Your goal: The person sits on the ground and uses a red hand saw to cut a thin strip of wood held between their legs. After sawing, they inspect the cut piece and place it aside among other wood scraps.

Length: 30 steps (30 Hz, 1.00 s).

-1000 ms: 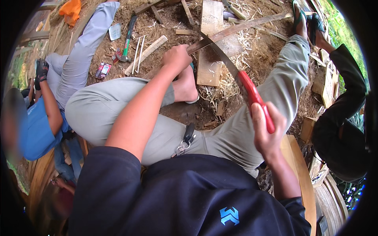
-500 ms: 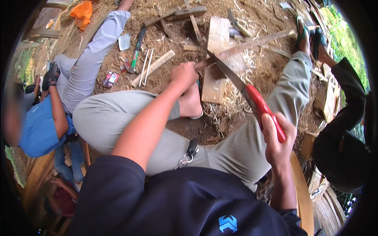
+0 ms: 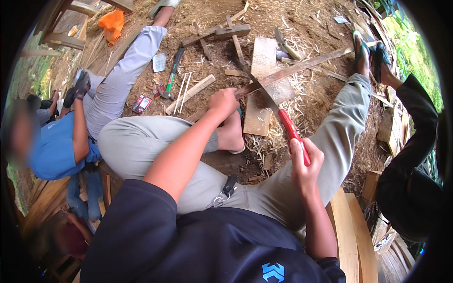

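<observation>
My right hand (image 3: 306,162) is closed round the red handle of a handsaw (image 3: 270,101). The saw's dark blade lies across a long narrow wooden strip (image 3: 311,62) and reaches beyond it. With my left hand (image 3: 223,101) I grip the strip just left of the blade, its fingers wrapped over the wood. Under the strip lies a pale, wide board (image 3: 258,115) on the ground. The strip runs slantwise from beside my bent knee to near a sandalled foot at the far right. Whether the blade has cut into the wood is too small to tell.
A green-handled hammer (image 3: 172,75), two thin white sticks (image 3: 183,93) and a short batten (image 3: 196,92) lie to the left. Wooden marking gauges (image 3: 233,32) and a sickle (image 3: 286,45) lie farther off. Wood shavings (image 3: 283,125) cover the ground. A person in blue (image 3: 59,146) sits at left.
My right hand and the saw have moved left and forward, pushing the blade farther across the strip. My left hand keeps its grip on the wood. The whole view has shifted slightly.
</observation>
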Each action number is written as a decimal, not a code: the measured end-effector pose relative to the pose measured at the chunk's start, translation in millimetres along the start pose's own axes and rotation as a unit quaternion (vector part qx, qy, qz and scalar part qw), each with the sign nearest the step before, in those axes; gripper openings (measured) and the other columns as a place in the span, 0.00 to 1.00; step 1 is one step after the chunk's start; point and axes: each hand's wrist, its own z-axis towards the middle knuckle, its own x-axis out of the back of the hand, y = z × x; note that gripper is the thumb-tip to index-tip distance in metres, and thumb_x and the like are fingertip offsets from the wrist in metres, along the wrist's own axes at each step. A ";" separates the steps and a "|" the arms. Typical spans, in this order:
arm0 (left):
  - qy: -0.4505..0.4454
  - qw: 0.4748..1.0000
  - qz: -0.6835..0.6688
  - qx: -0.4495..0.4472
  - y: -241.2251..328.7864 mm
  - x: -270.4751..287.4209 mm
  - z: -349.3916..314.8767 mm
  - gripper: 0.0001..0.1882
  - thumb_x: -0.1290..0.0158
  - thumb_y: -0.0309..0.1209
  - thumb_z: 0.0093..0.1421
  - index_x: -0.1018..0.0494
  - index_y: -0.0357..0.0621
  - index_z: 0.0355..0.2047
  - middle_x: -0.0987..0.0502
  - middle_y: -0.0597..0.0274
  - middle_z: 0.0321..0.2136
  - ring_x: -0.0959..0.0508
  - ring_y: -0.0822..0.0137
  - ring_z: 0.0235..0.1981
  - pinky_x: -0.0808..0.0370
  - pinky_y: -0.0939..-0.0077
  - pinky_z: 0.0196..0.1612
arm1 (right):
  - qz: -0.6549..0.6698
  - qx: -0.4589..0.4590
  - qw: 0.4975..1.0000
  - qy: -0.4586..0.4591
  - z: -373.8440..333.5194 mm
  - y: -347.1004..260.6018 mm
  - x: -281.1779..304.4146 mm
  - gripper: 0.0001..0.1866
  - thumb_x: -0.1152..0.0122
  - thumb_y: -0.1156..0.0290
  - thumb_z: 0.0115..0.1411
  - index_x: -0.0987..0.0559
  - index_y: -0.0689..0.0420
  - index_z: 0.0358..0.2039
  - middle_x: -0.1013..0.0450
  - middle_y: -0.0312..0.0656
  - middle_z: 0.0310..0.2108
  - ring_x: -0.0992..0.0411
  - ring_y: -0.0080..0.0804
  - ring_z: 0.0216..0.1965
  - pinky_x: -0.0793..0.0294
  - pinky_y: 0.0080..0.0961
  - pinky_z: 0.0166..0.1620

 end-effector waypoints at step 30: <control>0.076 0.995 -0.039 -0.054 -14.2 -23.9 3.0 0.12 0.38 0.32 0.50 0.20 0.44 0.36 0.16 0.49 0.35 0.16 0.50 0.40 0.20 0.55 0.45 | 0.127 0.004 0.988 -0.092 47.6 40.0 -43.1 0.18 0.48 0.61 0.73 0.26 0.58 0.28 0.39 0.26 0.18 0.44 0.13 0.19 0.49 0.18 0.22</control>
